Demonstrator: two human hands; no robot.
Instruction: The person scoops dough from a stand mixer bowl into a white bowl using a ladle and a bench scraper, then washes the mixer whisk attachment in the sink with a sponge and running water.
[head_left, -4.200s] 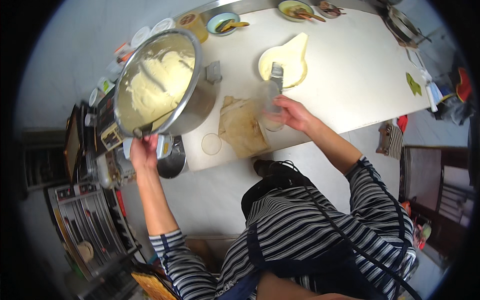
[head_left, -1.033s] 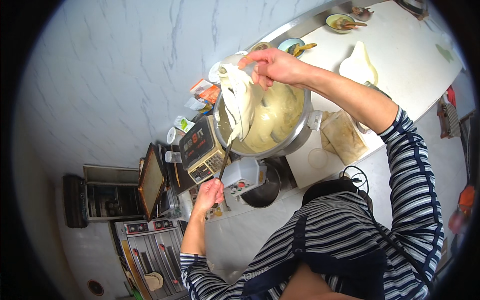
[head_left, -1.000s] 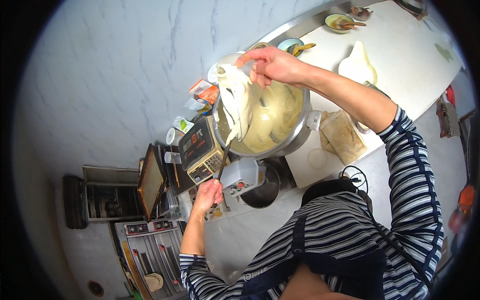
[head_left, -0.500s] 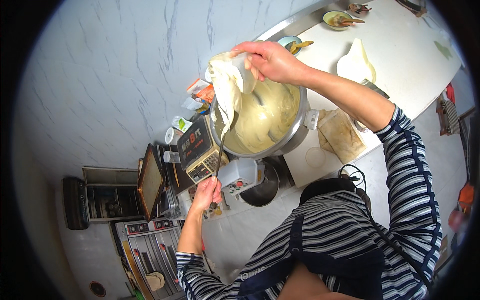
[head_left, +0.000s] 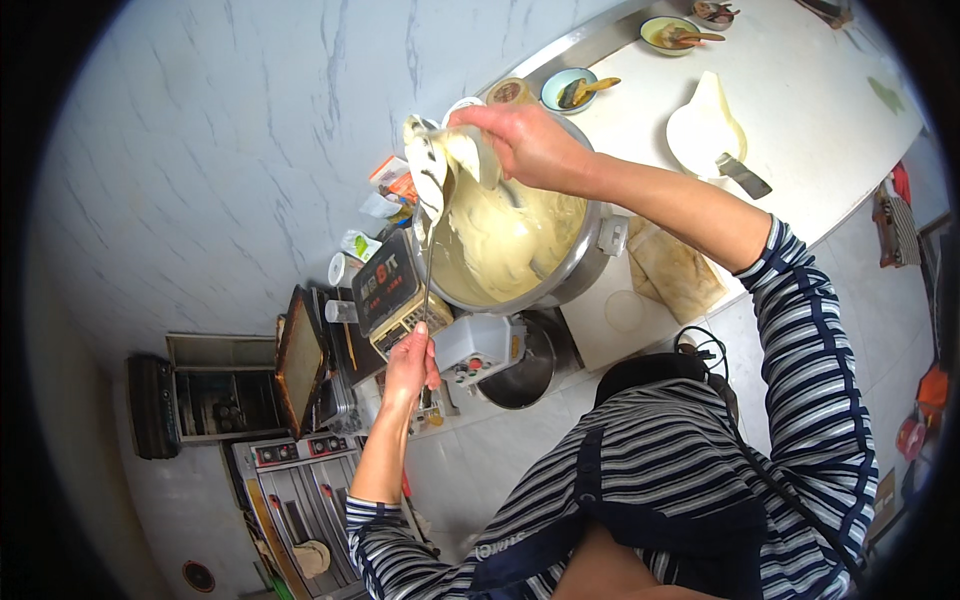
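Note:
My left hand (head_left: 408, 365) is closed around the lower end of a long thin metal handle (head_left: 429, 280). Thick pale cream (head_left: 430, 185) coats the tool's head, so its exact kind is hidden. My right hand (head_left: 535, 145) grips a translucent plastic scraper (head_left: 486, 165) pressed against that creamy head. Both are above the left far rim of a large steel mixing bowl (head_left: 578, 285). Pale yellow batter (head_left: 500, 250) with smooth folds lies inside the bowl.
A dark-topped scale (head_left: 390, 285) and a grey mixer (head_left: 480, 345) stand nearer me. On the white counter (head_left: 630, 110) are a white jug (head_left: 700, 130) with a metal blade across it, a small bowl with a brush (head_left: 570, 90), and brown cloths (head_left: 675, 270). Trays (head_left: 305, 365) lean at left.
My right hand and the scraper have shifted slightly left and down along the tool's head. My left hand has moved up a little and left, with the handle now steeper.

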